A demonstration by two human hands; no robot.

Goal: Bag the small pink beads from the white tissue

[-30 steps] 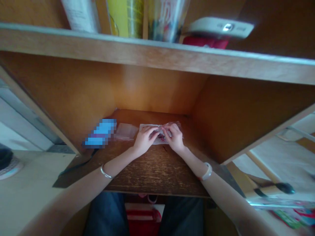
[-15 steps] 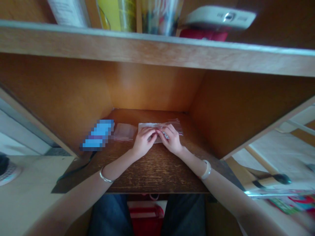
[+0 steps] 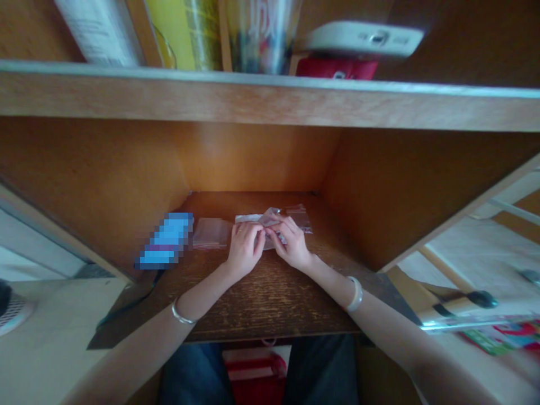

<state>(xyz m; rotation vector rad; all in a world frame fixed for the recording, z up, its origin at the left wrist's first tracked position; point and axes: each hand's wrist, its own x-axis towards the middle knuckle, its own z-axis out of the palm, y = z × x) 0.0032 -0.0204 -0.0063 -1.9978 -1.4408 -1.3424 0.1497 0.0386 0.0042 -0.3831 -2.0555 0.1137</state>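
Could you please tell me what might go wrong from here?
1. The thin clear plastic that the left hand and right hand appear to pinch could slip or crumple.
2. The clear bag lies just beyond the right hand's fingers, so a sideways move might nudge it.
3. The dark cable runs across the desktop near the left forearm; a sweep of that arm could perhaps catch it.

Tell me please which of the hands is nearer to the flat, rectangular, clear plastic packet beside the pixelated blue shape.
Left. The left hand is just right of the packet; the right hand is farther right, beyond the left hand.
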